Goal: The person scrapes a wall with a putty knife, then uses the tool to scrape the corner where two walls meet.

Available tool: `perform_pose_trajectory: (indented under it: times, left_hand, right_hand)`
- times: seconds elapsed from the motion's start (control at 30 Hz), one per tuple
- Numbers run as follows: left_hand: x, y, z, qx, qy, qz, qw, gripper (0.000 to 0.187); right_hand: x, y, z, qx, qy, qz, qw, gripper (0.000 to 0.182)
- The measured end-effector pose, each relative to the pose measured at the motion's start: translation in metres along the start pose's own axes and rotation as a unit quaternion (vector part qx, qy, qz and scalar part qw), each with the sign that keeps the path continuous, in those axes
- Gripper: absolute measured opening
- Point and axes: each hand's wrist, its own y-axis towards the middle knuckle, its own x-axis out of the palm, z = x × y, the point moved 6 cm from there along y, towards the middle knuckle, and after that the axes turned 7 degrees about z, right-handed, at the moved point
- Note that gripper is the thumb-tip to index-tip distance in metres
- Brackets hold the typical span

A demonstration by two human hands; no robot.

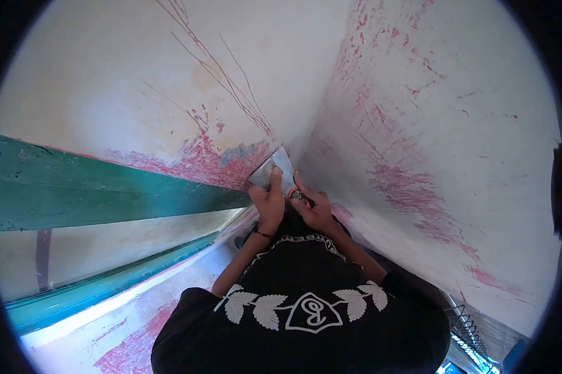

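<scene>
My left hand (269,204) is closed on a pale grey-white flat sheet (283,162), its thumb pressed along the face. The sheet is tilted up toward the corner where two walls meet, overlapping the red-stained wall in this view. Close beside it, my right hand (316,212) has its fingers wrapped round a small tool with a red and black handle (298,196). The tool's working end is hidden behind the sheet and fingers, and I cannot tell its kind. A dark band circles my left wrist.
A green painted beam (106,187) runs along the left wall (106,75) up to the corner. Below it lies a blue-green ledge (119,274). The right wall (480,137) carries red scrape marks. A black coiled wire (468,324) is at lower right.
</scene>
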Motion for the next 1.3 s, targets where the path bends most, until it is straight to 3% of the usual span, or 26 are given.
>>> perform_pose_trajectory:
  times: [0.13, 0.33, 0.5, 0.6, 0.77, 0.9, 1.0, 1.1, 1.17, 1.23, 1.3]
  left_hand:
    - [0.0, 0.0, -0.002, 0.007, -0.016, 0.001, 1.0, 0.028]
    - [0.006, 0.005, 0.001, 0.008, -0.002, 0.01, 1.0, 0.027]
    - [0.003, -0.003, -0.004, -0.02, -0.006, 0.004, 1.0, 0.032]
    - [0.004, -0.002, 0.006, 0.069, -0.022, 0.044, 0.996, 0.034]
    - [0.008, -0.008, 0.015, 0.002, -0.042, 0.054, 0.998, 0.037]
    - [0.013, -0.003, 0.022, 0.039, 0.003, 0.04, 0.998, 0.037]
    - [0.031, 0.011, 0.046, -0.001, -0.112, 0.004, 0.994, 0.038]
    - [0.035, 0.01, 0.048, 0.002, -0.149, -0.023, 0.989, 0.034]
    - [0.031, 0.003, 0.019, -0.021, -0.155, -0.018, 0.988, 0.033]
    - [0.025, -0.006, 0.011, -0.014, -0.139, -0.008, 0.99, 0.033]
    - [0.02, -0.011, 0.02, 0.02, -0.101, 0.008, 0.995, 0.032]
  right_hand:
    - [0.002, 0.002, -0.008, -0.111, -0.012, 0.049, 0.993, 0.061]
    - [-0.002, 0.006, -0.004, -0.033, -0.003, 0.008, 0.999, 0.062]
    - [0.0, 0.003, -0.009, -0.04, -0.031, 0.015, 0.999, 0.063]
    - [0.0, 0.001, -0.01, -0.039, 0.006, 0.009, 0.999, 0.063]
    - [0.002, 0.004, -0.013, -0.135, -0.042, 0.049, 0.989, 0.062]
    - [0.0, 0.015, -0.02, -0.111, -0.024, 0.04, 0.993, 0.062]
    - [0.003, 0.03, -0.028, -0.086, -0.002, 0.044, 0.995, 0.061]
    - [0.001, 0.032, -0.041, -0.205, -0.015, 0.094, 0.974, 0.06]
    - [0.001, 0.025, -0.03, -0.189, -0.021, 0.079, 0.978, 0.059]
    - [0.004, 0.005, 0.003, -0.028, -0.017, -0.008, 0.999, 0.059]
    - [0.006, 0.006, 0.003, -0.115, -0.024, 0.022, 0.993, 0.059]
